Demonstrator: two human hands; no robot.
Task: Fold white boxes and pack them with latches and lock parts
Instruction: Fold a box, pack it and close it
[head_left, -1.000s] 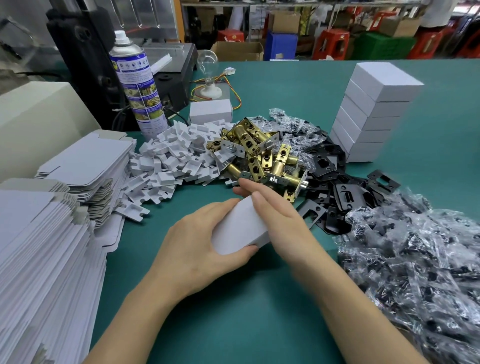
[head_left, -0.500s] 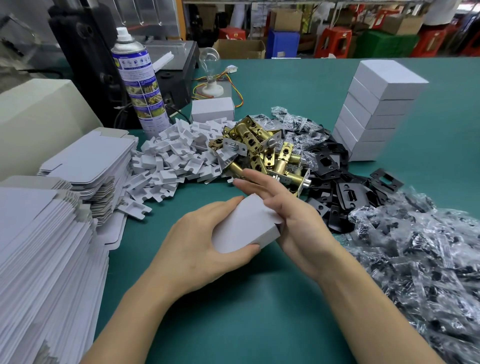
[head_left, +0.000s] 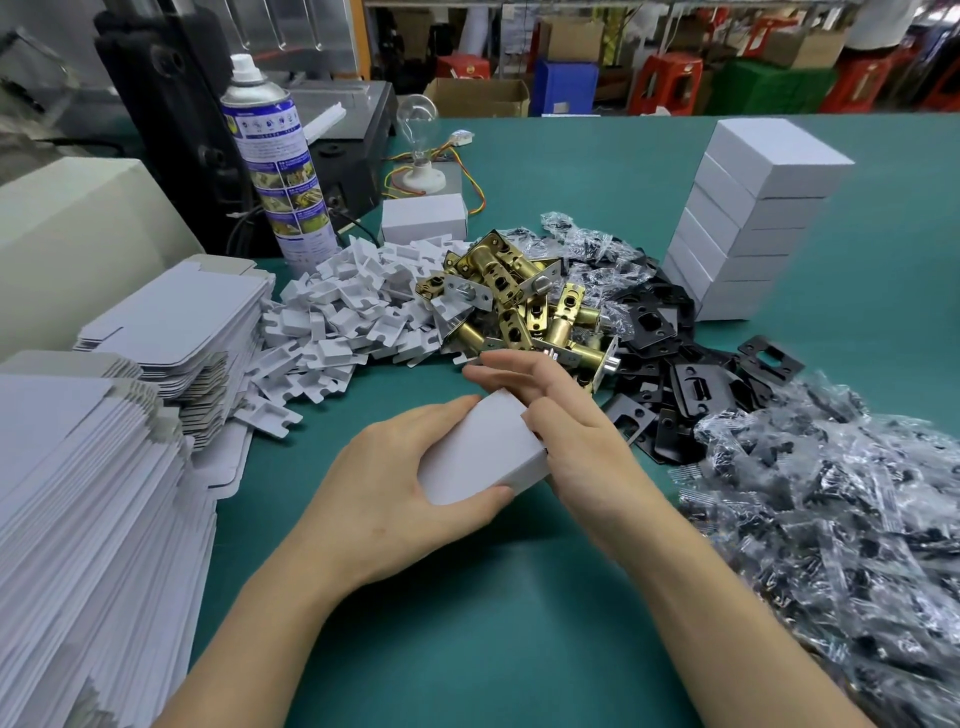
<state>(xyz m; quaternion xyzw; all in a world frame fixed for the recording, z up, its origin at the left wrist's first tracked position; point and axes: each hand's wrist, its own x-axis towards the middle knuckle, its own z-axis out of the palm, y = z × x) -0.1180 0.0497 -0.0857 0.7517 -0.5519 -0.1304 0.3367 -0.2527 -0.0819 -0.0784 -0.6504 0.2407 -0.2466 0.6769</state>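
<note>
A small closed white box (head_left: 480, 453) is held just above the green table (head_left: 467, 597) in front of me. My left hand (head_left: 395, 483) grips its near end, thumb along the bottom edge and fingers over the top. At the box's right end my right hand (head_left: 566, 431) has its fingers stretched along the far side and its thumb pressing the end flap. Behind the hands lies a heap of brass latches (head_left: 519, 306). Black strike plates (head_left: 670, 374) lie to their right, white card inserts (head_left: 343, 322) to their left. A stack of closed white boxes (head_left: 748, 218) stands at the back right.
Stacks of flat white box blanks (head_left: 78, 493) fill the left edge. Clear bags of black screws (head_left: 831, 509) pile up on the right. A spray can (head_left: 275, 171), a light bulb on a base (head_left: 418, 140), one single white box (head_left: 423, 218) and a black machine (head_left: 171, 104) stand behind.
My right hand has slid from the top of the box to its right end, and the box has turned a little so that its end faces that hand.
</note>
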